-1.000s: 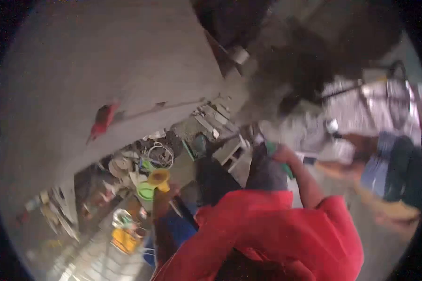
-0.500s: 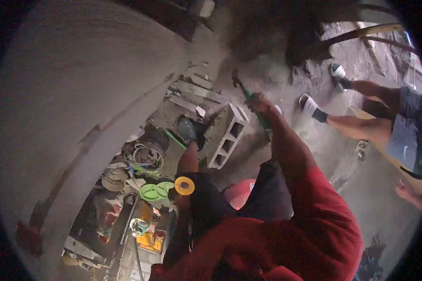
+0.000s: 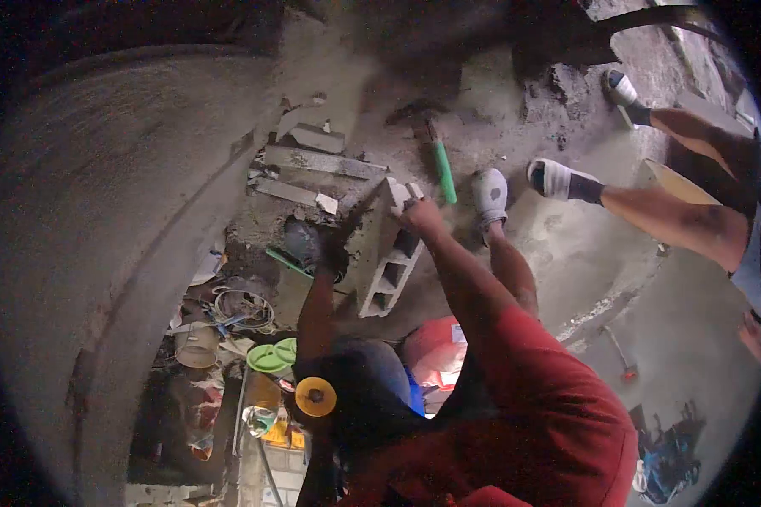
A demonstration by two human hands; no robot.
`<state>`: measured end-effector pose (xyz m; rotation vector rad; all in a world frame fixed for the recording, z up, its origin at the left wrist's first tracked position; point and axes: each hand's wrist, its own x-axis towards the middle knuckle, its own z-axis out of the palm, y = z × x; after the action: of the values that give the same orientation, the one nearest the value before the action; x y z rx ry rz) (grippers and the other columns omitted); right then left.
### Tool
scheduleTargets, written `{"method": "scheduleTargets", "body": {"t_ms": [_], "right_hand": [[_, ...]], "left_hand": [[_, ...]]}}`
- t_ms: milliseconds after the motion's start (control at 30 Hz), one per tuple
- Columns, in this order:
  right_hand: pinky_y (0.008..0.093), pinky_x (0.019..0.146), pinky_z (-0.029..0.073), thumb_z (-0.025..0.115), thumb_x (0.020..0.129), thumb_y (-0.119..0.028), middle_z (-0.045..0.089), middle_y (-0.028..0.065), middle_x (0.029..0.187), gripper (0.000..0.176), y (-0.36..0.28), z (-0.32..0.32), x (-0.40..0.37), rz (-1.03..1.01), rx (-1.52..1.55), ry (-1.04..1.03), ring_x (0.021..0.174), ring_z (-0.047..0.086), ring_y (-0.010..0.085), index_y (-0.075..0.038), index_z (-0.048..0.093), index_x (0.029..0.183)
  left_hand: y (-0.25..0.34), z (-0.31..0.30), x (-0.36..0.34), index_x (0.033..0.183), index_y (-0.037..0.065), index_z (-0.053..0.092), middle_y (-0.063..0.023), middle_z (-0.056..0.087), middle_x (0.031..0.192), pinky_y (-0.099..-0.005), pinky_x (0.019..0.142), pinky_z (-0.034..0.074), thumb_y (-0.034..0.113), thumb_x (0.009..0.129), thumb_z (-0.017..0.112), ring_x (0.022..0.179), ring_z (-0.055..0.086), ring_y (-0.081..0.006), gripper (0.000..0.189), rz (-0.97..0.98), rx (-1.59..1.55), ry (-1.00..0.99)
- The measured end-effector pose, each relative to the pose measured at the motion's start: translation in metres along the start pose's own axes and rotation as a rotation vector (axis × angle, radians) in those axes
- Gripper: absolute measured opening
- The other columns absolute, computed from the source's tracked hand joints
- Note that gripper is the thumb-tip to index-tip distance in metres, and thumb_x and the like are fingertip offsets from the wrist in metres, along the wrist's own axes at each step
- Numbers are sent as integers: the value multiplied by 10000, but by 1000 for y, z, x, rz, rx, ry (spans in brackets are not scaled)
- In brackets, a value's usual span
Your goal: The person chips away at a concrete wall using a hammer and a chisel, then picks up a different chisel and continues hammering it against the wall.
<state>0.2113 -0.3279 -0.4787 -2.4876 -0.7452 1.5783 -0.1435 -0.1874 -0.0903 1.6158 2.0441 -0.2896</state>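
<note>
Hammer (image 3: 445, 173) just beyond the block (image 3: 377, 262)

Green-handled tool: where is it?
In the head view, the tool lies on the ground slightly right of centre, beyond the right hand and hollow grey concrete block.

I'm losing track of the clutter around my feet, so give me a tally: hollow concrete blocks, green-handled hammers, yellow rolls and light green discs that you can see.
Hollow concrete block: 1
Green-handled hammer: 1
Yellow roll: 1
Light green discs: 2
Total: 5
</note>
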Motion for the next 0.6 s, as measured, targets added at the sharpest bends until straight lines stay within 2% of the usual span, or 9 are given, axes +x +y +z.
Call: {"method": "scheduleTargets", "body": {"t_ms": [67,167,233,300,400,433,500,567,600], "right_hand": [[434,807,513,561,784,-657,684,193,917,626,-20,-28,-28,263,209,37,874,659,348,-93,700,1015],[405,820,510,609,762,-616,683,186,997,615,-13,-32,-51,338,150,155,900,663,335,-84,688,1059],[385,847,499,642,742,-601,673,194,1045,627,14,-23,-66,529,450,71,963,655,321,-75,684,1082],[419,899,488,660,663,-685,649,195,1118,739,65,13,-80,554,553,43,1074,618,340,-83,686,1090],[436,887,495,640,728,-627,649,153,1149,685,134,87,-98,708,440,-15,1060,622,356,-68,667,1124],[436,887,495,640,728,-627,649,153,1149,685,139,86,-94,707,435,-20,1060,622,356,-68,667,1124],[484,817,509,585,837,-451,654,126,1099,482,144,70,-77,555,50,-139,1017,624,358,-73,638,1131],[520,730,508,518,879,-271,642,101,1013,294,95,-4,-48,331,-210,480,952,621,346,-111,604,1110],[523,688,501,506,867,-207,617,88,941,228,108,-8,-5,351,-146,435,904,613,330,-141,581,1071]], "left_hand": [[1,0,1,1102,18,556,-137,621,1004,-387,759,475,275,831,696,895,604,-310,399,-13,-5,-2],[2,3,8,1117,20,546,-133,615,1021,-383,777,469,264,832,696,912,598,-304,404,-12,-3,-8],[3,5,13,1127,21,539,-130,610,1032,-380,788,466,257,833,697,923,593,-299,409,-11,-10,-7],[2,8,15,1137,22,533,-127,606,1044,-378,800,462,249,833,697,934,589,-294,413,-22,-28,-1],[1,14,19,1152,24,522,-123,600,1061,-374,817,457,238,834,698,951,583,-288,421,-23,-40,1],[2,16,20,1156,25,519,-122,598,1066,-372,823,455,234,834,698,957,581,-285,424,-22,-42,1],[1,18,22,1166,26,512,-119,593,1078,-370,834,451,227,835,699,968,576,-281,430,-24,-50,6],[2,23,26,1176,27,505,-116,589,1089,-367,846,448,220,836,699,979,572,-276,437,-19,-62,6],[3,27,30,1181,28,502,-115,587,1095,-366,851,446,216,836,700,985,570,-274,440,-13,-74,13]]}}
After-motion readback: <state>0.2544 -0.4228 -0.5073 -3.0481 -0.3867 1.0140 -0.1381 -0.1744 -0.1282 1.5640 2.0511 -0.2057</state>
